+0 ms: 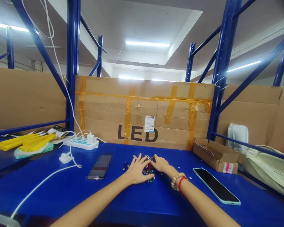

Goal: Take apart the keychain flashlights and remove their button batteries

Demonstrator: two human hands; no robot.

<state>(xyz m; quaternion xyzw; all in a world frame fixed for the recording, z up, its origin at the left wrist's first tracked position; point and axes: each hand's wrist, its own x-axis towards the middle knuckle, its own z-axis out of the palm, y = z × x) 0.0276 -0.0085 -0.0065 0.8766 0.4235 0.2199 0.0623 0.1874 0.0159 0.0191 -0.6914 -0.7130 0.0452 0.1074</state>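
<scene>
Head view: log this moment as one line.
left hand: spread on pile | right hand: on pile | table: phone right, power strip far left

Both hands sat dead center of the frame: left hand (137, 171) spread flat, right hand (160, 163) cupped, gathering a pile of small colorful parts (148, 169) on the blue table (142, 195). Phone (216, 185) lay lower right.

Two hands (137, 171); one power strip (82, 143); one open carton (215, 156); one turquoise-cased phone (216, 185).
</scene>
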